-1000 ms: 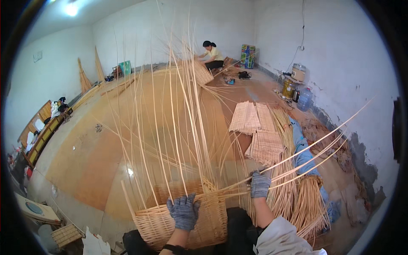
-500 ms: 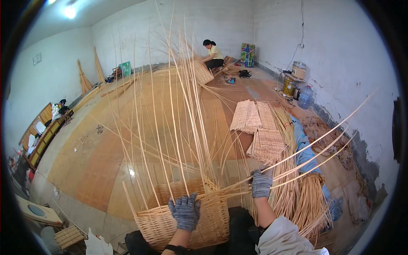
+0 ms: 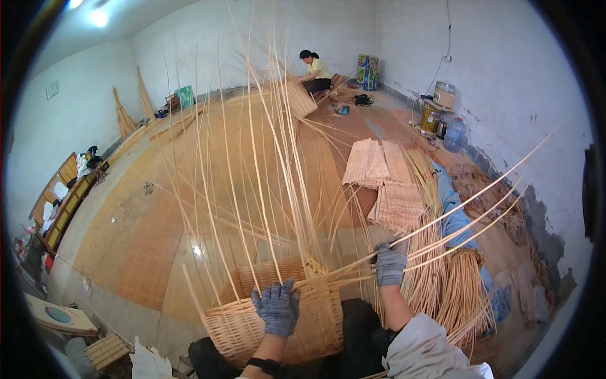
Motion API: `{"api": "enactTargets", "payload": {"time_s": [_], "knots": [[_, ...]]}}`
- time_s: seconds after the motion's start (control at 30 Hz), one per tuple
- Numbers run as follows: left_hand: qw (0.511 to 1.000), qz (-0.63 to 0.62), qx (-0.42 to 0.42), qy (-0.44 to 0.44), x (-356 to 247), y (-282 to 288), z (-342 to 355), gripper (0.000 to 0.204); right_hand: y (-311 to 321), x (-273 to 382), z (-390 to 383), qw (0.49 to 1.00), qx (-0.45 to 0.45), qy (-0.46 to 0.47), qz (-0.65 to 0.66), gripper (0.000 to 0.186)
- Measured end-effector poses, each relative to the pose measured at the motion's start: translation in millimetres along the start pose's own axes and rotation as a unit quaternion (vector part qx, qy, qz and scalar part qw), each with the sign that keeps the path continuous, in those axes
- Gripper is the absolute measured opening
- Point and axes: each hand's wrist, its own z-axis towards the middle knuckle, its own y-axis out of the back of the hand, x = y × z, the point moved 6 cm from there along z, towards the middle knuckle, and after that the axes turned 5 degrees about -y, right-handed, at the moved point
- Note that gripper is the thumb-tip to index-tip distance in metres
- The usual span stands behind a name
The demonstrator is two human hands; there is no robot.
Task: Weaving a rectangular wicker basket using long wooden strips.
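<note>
A half-woven wicker basket (image 3: 315,325) rests on my lap, tall upright stakes (image 3: 257,170) rising from its rim. My left hand (image 3: 276,308), in a grey knit glove, is closed over the near rim, thumb side toward the right corner. Just beyond that corner, my gloved right hand (image 3: 391,265) is closed around long pale willow rods (image 3: 480,201). These run from the basket's rim through the fist and fan out to the upper right. The undersides of my fingers are hidden.
Bundled rods (image 3: 464,287) and stacked woven panels (image 3: 398,202) lie on the floor at my right. Across the room a person (image 3: 317,69) sits with another basket (image 3: 300,101). A wooden bench (image 3: 72,202) stands left; a water bottle (image 3: 454,136) is by the right wall.
The whole view has shifted slightly, with the floor things sitting a little higher. Both hands keep their holds, and the rods stay in much the same place.
</note>
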Motion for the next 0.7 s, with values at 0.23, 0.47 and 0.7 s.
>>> {"api": "enactTargets", "payload": {"time_s": [0.23,0.47,0.7], "knots": [[0.995,-0.07,-0.054,0.039,-27.7,18.2,26.9,0.023,2.6,-10.8,11.1,0.994,0.066,-0.038,-0.072,0.014],[0.924,-0.194,0.321,0.073,-21.5,-38.2,53.4,0.038,-21.3,13.1,22.6,0.931,0.146,-0.169,-0.287,0.012],[0.954,-0.119,0.24,0.135,-20.8,-29.8,52.2,0.046,-179.6,44.8,38.1,0.767,0.27,0.24,-0.531,0.03]]}}
